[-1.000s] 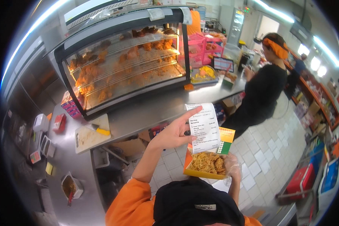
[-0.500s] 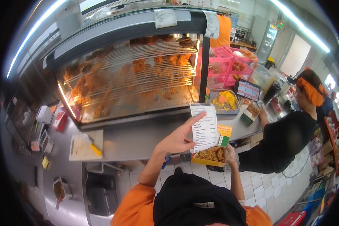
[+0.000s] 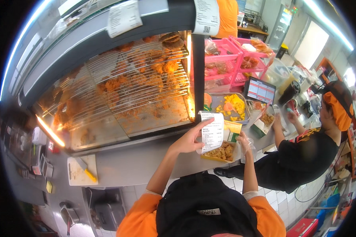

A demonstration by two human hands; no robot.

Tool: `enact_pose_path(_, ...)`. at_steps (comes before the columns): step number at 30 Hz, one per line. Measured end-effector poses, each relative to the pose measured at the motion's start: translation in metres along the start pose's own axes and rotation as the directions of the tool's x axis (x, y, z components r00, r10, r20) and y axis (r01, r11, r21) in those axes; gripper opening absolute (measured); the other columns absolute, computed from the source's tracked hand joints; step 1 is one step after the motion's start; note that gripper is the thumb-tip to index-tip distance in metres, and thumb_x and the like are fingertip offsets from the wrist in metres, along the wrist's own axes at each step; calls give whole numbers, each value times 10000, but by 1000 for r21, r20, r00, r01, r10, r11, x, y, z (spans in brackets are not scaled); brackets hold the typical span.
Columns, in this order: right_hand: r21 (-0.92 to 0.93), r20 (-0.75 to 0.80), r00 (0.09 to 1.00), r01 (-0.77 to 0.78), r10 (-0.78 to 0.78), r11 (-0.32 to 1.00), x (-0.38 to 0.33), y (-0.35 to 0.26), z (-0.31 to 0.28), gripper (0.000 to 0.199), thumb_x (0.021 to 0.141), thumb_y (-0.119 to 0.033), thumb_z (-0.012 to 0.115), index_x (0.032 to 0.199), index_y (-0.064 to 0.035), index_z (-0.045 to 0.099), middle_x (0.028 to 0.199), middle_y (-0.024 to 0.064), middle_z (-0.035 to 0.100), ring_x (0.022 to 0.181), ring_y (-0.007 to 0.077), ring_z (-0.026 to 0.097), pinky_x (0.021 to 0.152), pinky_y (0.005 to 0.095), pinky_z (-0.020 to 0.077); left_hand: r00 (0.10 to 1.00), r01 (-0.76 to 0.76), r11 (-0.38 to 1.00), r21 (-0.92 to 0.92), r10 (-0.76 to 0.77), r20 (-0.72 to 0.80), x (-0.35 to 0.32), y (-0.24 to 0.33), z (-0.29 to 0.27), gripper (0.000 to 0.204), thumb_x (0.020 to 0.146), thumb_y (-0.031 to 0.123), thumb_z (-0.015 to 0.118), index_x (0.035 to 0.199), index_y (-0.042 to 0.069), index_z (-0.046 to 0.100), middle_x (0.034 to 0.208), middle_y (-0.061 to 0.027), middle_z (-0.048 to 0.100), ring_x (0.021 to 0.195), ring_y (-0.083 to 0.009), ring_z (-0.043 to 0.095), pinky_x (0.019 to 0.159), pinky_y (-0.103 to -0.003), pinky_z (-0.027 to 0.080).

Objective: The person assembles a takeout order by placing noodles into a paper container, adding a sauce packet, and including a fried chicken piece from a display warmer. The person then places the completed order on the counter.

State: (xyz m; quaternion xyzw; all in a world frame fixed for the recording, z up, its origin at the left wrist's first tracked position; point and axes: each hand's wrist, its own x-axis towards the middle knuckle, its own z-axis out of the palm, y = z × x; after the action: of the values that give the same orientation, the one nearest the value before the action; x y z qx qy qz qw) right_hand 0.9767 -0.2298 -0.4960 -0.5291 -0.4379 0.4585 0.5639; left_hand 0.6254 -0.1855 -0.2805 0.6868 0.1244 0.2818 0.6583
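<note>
My left hand (image 3: pixel 186 141) holds a long printed paper slip (image 3: pixel 212 132), pinched upright between thumb and fingers. Just behind and below the slip is a yellow cardboard box (image 3: pixel 215 159) with its lid raised. Pieces of crumbed fried food (image 3: pixel 222 151) fill it. My right hand (image 3: pixel 246 143), in a clear plastic glove, grips the box at its right side near the lid. The slip covers part of the box. Whether the box rests on the steel counter (image 3: pixel 146 164) or hangs over its edge I cannot tell.
A lit glass warming cabinet (image 3: pixel 199 79) with fried food stands ahead. Right of it are a metal tray (image 3: pixel 247 117) of yellow food, a tablet (image 3: pixel 260 93) and pink baskets (image 3: pixel 229 55). A co-worker (image 3: pixel 304 154) stands at right. A knife (image 3: pixel 90 174) lies on a cutting board (image 3: pixel 76 178).
I have come closer to the counter and cabinet, carrying the box and slip toward the counter. The co-worker's second hand now shows. Both my grips stay the same.
</note>
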Motion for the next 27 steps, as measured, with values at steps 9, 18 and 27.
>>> enact_pose_path(9, -32, 87, 995, -39, 42, 999, 49, -18, 1, 295, 875, -29, 605, 1169, -24, 585, 1115, 19, 626, 986, 105, 564, 868, 272, 448, 927, 357, 862, -360, -375, 20, 111, -107, 0, 655, 837, -56, 421, 1454, 146, 334, 1369, -90, 454, 1148, -193, 524, 906, -269, 452)
enact_pose_path(18, -76, 133, 990, -28, 38, 997, 70, -8, 0, 248, 885, -20, 605, 1131, -14, 586, 1080, 26, 631, 998, 106, 569, 894, 268, 451, 854, 428, 709, 560, -113, -509, 125, -155, 10, 281, 916, 208, 539, 1177, 144, 621, 1085, -176, 547, 984, -327, 578, 806, -412, 483)
enact_pose_path(27, -77, 161, 986, -28, 40, 997, 65, -10, -2, 229, 884, -16, 598, 1112, -11, 579, 1069, 24, 621, 978, 114, 562, 890, 272, 444, 943, 241, 318, 917, 148, -299, 131, -135, 9, 191, 851, 297, 613, 907, 159, 733, 1020, -71, 629, 960, -291, 554, 788, -419, 454)
